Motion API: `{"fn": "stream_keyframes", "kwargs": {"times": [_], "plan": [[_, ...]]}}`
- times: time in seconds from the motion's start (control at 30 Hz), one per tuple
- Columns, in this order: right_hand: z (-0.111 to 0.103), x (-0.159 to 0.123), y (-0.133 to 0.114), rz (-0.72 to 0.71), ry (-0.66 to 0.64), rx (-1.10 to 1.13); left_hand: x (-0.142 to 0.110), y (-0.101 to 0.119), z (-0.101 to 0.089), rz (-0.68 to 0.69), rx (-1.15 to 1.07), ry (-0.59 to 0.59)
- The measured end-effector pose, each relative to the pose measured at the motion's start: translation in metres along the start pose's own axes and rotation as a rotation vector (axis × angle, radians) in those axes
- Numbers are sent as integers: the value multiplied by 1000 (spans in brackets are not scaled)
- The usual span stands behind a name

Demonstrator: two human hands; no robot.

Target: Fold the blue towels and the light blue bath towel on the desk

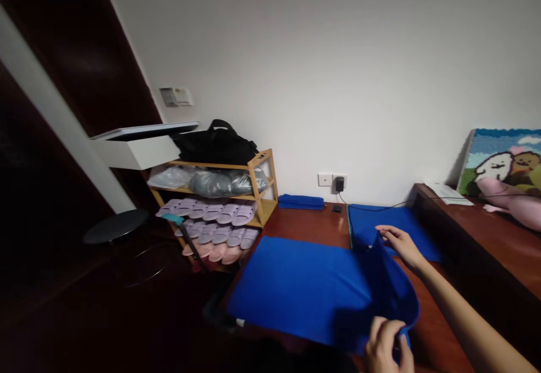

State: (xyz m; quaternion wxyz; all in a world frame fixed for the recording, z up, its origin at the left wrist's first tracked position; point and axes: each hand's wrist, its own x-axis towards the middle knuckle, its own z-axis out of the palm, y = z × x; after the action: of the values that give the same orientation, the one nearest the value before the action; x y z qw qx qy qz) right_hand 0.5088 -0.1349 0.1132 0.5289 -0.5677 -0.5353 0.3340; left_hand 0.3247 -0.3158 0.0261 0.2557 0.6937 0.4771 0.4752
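Observation:
A blue cloth, likely a towel (296, 285), lies spread over the red-brown tabletop, with a small white tag at its near left corner. Its right end is lifted and curves up between my two hands. At the near right corner, my left hand (384, 345) is closed on the edge, fingers bent over it. Farther back, my right hand (397, 243) pinches the other corner of that raised end. Behind the right hand, a second blue cloth (380, 223) lies flat against the wall side. A folded blue cloth (301, 201) rests at the table's back edge.
Left of the table stands a wooden rack (265, 204) with lilac and pink slippers, a black bag (217, 145) and a white box (139, 150). A black charger (339, 183) sits in the wall socket, its cable trailing right. A raised ledge (494, 226) holds a pink plush toy (515, 201). A round stool (116, 226) stands at left.

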Motion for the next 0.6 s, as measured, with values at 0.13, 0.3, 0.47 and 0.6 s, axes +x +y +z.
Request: {"fn": "stream_keyframes", "kwargs": {"times": [0.13,0.3,0.47,0.6], "plan": [[64,37,-42,-112,-32,-20,24,-15,-72,-194,-279,46],[168,83,-67,-166,-127,-68,51,-49,-154,-459,-631,114],[274,104,-70,-183,-244,-235,70,-99,-230,-578,-661,248],[344,98,-64,-251,-373,-420,59,-142,-282,-638,-546,292]]}}
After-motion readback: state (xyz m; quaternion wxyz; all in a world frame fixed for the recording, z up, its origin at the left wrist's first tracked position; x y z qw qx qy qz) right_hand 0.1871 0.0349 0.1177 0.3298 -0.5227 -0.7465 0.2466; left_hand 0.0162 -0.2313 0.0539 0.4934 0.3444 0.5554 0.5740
